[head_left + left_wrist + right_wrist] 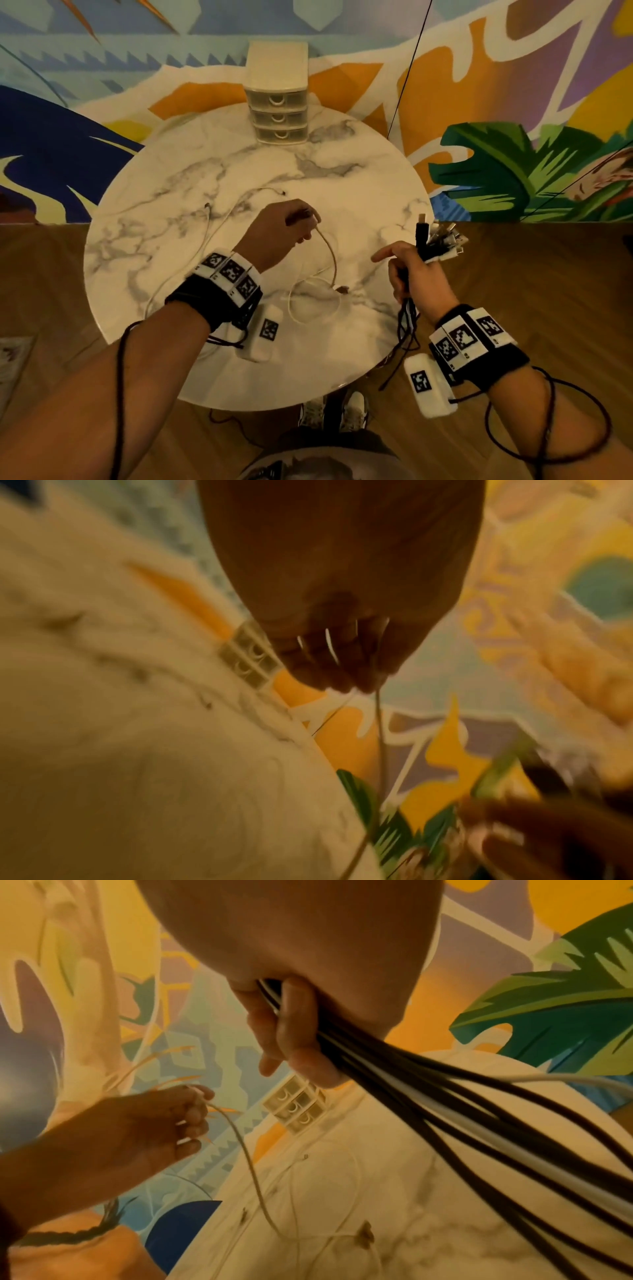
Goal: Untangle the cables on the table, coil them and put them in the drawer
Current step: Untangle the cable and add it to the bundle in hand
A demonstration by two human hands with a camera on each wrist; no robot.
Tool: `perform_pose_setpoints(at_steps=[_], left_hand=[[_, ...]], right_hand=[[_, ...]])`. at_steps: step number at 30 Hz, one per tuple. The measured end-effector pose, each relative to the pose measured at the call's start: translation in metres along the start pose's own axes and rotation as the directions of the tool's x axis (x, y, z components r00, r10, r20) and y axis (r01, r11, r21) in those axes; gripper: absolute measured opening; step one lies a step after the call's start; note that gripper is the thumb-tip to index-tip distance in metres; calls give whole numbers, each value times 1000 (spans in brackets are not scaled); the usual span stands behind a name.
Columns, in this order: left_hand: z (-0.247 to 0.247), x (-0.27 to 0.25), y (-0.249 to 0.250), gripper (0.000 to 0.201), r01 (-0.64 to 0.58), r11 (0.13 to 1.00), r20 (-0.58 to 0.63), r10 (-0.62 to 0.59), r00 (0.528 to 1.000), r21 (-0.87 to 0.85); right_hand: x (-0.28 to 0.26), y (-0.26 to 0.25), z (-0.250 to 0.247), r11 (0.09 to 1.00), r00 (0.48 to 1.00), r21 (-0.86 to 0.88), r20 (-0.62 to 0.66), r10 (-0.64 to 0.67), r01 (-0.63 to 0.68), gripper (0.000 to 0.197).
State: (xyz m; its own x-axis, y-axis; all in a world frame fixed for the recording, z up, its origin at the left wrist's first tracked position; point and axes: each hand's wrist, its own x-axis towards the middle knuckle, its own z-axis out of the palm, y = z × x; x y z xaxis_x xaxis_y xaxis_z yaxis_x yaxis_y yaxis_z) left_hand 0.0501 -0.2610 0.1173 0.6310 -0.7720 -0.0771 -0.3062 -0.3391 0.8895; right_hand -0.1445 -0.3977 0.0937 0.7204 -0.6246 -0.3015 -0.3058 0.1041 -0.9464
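Two hands: left [281, 229] pinches white cable [330, 253]; right [416, 274] grips cable bundle [435, 240].

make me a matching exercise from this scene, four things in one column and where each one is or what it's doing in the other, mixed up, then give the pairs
Things
1. left hand
2. right hand
3. drawer unit
4. loose white cables

Places or states
A. stands at the far edge of the table, all drawers closed
B. pinches one thin white cable lifted off the table
C. lie spread on the marble tabletop
D. grips a bundle of black and white cables, plugs pointing up

Pairs: 1-B, 2-D, 3-A, 4-C
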Motion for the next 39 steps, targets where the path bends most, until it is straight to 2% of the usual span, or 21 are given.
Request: perform_pose_setpoints(at_steps=[3, 7, 14, 17, 20, 22, 25, 27, 29, 30, 31, 33, 34, 35, 36, 37, 39], left_hand=[[10, -6, 15, 10, -74, 997, 69, 74, 995, 1], [33, -5, 38, 9, -209, 975, 209, 189, 959, 79], [61, -3, 53, 15, -204, 978, 283, 187, 941, 32], [70, -5, 59, 15, -211, 977, 260, 206, 943, -10], [76, -7, 66, 16, -241, 968, 183, 249, 951, -66], [78, -9, 70, 19, -228, 965, 150, 246, 958, -130], [83, -9, 75, 25, -215, 960, 129, 240, 962, -177], [86, -7, 74, 25, -238, 953, 51, 251, 967, -187], [87, -5, 65, 21, -184, 962, 22, 192, 981, -201], [89, -6, 55, 22, -98, 976, 102, 120, 988, -197], [94, -9, 46, 23, -2, 989, 236, 37, 971, -146], [106, -23, 14, 21, 100, 991, 498, -133, 857, 93], [112, -30, -6, 18, 120, 976, 561, -202, 803, 181], [114, -36, -28, 15, 154, 963, 574, -256, 778, 221], [110, -37, -48, 10, 232, 947, 548, -319, 773, 223], [102, -33, -66, 8, 322, 922, 490, -386, 781, 213], [72, -10, -85, 16, 392, 889, 297, -450, 842, 237]], right_hand=[[-3, -2, 8, 999, 996, -47, 91, 25, -21, 30], [-4, -13, 14, 993, 966, -119, 257, 9, 22, 29], [-4, -15, 12, 995, 980, -93, 197, -11, 29, 38], [-1, -13, 11, 992, 987, -124, 163, 1, 20, 37], [2, -16, 10, 992, 988, -130, 151, 30, -10, 38], [-1, -18, 8, 994, 987, -110, 161, 14, 4, 36], [-4, -20, 3, 997, 991, -66, 134, -28, 37, 43], [-1, -20, 0, 993, 994, -91, 95, -61, 70, 47], [3, -19, -5, 993, 995, -69, 10, -99, 100, 46], [5, -19, -10, 993, 992, -26, -50, -120, 118, 44], [6, -19, -14, 991, 987, 42, -107, -122, 127, 45], [6, -22, -20, 954, 987, 287, -155, -49, 92, 51], [5, -24, -23, 913, 989, 403, -148, -7, 67, 53], [4, -27, -26, 878, 989, 476, -145, 18, 54, 55], [5, -28, -31, 860, 987, 507, -156, 29, 55, 56], [6, -30, -37, 851, 985, 521, -169, 27, 66, 55], [7, -32, -54, 856, 978, 506, -207, 7, 101, 54]])
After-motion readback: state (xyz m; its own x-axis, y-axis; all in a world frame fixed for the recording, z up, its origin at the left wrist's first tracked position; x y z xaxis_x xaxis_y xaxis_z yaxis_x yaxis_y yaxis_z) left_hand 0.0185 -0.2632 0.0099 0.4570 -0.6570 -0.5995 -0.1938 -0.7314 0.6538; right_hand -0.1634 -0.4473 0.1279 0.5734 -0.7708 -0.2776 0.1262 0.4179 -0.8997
